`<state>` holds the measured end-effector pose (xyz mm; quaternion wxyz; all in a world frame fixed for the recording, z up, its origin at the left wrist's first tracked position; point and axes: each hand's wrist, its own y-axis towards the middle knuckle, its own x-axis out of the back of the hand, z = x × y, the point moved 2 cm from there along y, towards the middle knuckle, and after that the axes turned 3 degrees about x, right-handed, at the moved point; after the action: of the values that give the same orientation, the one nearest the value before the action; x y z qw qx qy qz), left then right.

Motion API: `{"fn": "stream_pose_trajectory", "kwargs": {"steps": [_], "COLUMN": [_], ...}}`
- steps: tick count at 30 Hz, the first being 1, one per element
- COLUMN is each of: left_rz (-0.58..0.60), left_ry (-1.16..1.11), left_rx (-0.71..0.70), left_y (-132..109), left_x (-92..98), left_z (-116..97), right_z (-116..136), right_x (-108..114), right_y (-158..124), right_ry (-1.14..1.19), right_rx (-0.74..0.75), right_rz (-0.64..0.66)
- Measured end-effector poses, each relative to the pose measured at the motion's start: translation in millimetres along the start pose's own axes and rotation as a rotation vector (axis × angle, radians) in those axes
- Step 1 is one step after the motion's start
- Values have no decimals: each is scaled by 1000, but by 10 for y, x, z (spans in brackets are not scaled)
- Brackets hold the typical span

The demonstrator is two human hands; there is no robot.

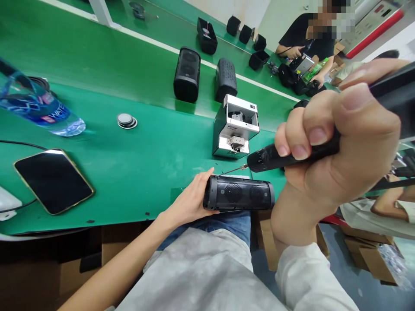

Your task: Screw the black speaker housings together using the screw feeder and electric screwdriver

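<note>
My left hand (191,196) grips the left end of a black speaker (244,193), which lies on its side at the table's front edge. Wrapped round a black electric screwdriver (266,158) is my right hand (337,129), large and close to the camera. The screwdriver's thin bit slants down leftward, and its tip meets or nearly meets the speaker's upper left edge beside my left fingers. Just beyond the speaker stands a white and black screw feeder (236,127) with a metal pick-up block at its front.
A phone (54,180), a water bottle (42,106) and small round discs (126,120) lie left on the green table (149,172). Two black speakers (187,74) stand behind the feeder. A co-worker (308,43) sits across at the upper right. Cardboard boxes (372,255) stand on the floor.
</note>
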<state>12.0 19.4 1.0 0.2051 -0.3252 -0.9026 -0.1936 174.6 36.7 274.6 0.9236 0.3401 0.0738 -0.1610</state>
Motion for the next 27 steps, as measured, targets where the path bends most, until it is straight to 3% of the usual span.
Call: {"fn": "stream_pose_trajectory", "kwargs": {"steps": [5, 12, 16, 21, 27], "left_rz": [-14, -38, -51, -49, -38], "left_ry": [-20, -54, -157, -149, -136], "left_rx": [-2, -10, -2, -16, -13], "left_y": [-16, -12, 25, 78, 78], "left_x": [-11, -27, -107, -142, -109], "left_z": [4, -7, 14, 77, 57], "right_z": [-71, -357, -520, -587, -638], "right_x": [-68, -53, 4, 81, 92], "right_y": [6, -169, -374, -410, -363], "right_ry": [-17, -12, -40, -50, -15], "right_rx": [-30, -65, -157, -125, -93], "right_rz": [41, 208, 185, 121, 206]}}
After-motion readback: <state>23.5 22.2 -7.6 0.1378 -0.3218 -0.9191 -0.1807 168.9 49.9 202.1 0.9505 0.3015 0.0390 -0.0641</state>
